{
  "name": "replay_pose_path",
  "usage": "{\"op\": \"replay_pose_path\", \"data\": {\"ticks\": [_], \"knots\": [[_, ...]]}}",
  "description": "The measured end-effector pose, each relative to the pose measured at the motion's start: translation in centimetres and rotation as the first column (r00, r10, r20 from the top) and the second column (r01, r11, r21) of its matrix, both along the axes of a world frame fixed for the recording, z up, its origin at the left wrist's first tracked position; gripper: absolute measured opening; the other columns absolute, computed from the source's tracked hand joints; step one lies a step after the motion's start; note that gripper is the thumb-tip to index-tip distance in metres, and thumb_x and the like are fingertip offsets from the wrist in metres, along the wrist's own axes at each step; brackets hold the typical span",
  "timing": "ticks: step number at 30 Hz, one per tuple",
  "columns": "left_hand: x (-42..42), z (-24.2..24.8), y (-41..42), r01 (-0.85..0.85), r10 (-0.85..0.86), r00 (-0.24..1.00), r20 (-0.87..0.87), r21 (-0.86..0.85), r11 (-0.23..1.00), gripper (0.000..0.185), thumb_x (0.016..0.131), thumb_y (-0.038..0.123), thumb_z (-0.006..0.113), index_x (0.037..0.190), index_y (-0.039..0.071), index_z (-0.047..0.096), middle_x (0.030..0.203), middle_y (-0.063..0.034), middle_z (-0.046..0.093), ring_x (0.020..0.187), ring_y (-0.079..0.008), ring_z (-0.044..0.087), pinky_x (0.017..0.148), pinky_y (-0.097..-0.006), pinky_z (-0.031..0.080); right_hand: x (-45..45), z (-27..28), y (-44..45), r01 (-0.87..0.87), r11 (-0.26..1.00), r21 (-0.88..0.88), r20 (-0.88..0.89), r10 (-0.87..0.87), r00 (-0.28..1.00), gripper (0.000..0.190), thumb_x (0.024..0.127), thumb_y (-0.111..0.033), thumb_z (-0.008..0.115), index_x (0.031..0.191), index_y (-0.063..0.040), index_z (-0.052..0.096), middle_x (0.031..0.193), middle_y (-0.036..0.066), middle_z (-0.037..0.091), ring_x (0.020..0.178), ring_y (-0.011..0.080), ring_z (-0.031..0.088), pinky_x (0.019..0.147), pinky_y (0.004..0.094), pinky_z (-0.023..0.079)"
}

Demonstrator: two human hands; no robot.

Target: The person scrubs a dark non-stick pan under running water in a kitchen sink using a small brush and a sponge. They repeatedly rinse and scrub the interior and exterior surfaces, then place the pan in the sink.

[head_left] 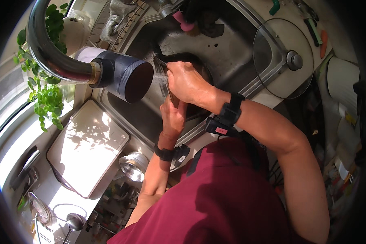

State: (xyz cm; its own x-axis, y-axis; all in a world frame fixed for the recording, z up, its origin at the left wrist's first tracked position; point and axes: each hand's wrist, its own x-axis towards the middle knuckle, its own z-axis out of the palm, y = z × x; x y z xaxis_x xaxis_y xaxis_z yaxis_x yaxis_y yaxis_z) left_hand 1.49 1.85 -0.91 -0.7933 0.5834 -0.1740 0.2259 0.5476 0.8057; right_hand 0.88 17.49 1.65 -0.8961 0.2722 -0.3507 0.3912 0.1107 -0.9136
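Note:
Over the steel sink (235, 48), my right hand (187, 82) grips the upper part of a thin, flat object (162, 77) seen nearly edge-on; its exact kind cannot be told. Just below, my left hand (173, 117) holds its lower end, fingers partly hidden. Water sprays onto the object from a tap filter (122, 76) on a curved chrome spout (53, 65), left of the hands. Behind my right hand, a dark round vessel (205, 68) lies in the sink, largely covered by the hand.
A glass lid (303, 73) lies across the sink's right rim, near a green-handled tool (313, 32) and a carrot (323, 44). Left of the sink are a cutting board (88, 149), a metal bowl (133, 166) and a ladle (75, 222). A trailing plant (50, 100) hangs by the window.

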Motion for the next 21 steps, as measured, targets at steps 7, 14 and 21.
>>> {"op": "replay_pose_path", "data": {"ticks": [7,14,21], "knots": [[0.5,-0.4,-0.4,0.026,-0.025,0.999,-0.02,0.025,0.999,0.025,0.097,0.013,0.063,0.117,-0.003,0.06,0.094,-0.0238,0.069,0.087,-0.042,0.069,0.076,-0.0406,0.053,0.3,0.1,0.2,-0.02,1.0,0.005,-0.001,0.02,1.0,0.017,0.093,-0.005,0.051,0.087,0.009,0.06,0.087,0.032,0.064,0.088,0.0515,0.063,0.074,0.0509,0.052],[1.0,-0.6,-0.2,0.006,-0.005,0.999,-0.045,0.026,1.0,0.028,0.097,0.016,0.064,0.117,-0.003,0.06,0.094,-0.0226,0.071,0.087,-0.0409,0.071,0.076,-0.0396,0.054,0.5,0.5,0.3,-0.127,0.992,0.015,0.02,0.126,0.992,0.015,0.092,-0.005,0.053,0.088,0.009,0.059,0.076,0.033,0.062,0.078,0.0524,0.063,0.065,0.0493,0.053],[1.0,0.1,-1.7,-0.115,0.104,0.978,0.179,0.052,0.992,0.03,0.102,0.022,0.064,0.119,-0.004,0.064,0.092,-0.0081,0.071,0.084,-0.0111,0.06,0.08,-0.0289,0.051,6.6,-0.7,1.2,-0.055,0.997,-0.053,-0.165,0.046,0.985,0.021,0.094,-0.004,0.057,0.109,0.009,0.063,0.087,0.029,0.066,0.081,0.0454,0.066,0.068,0.0438,0.053]]}}
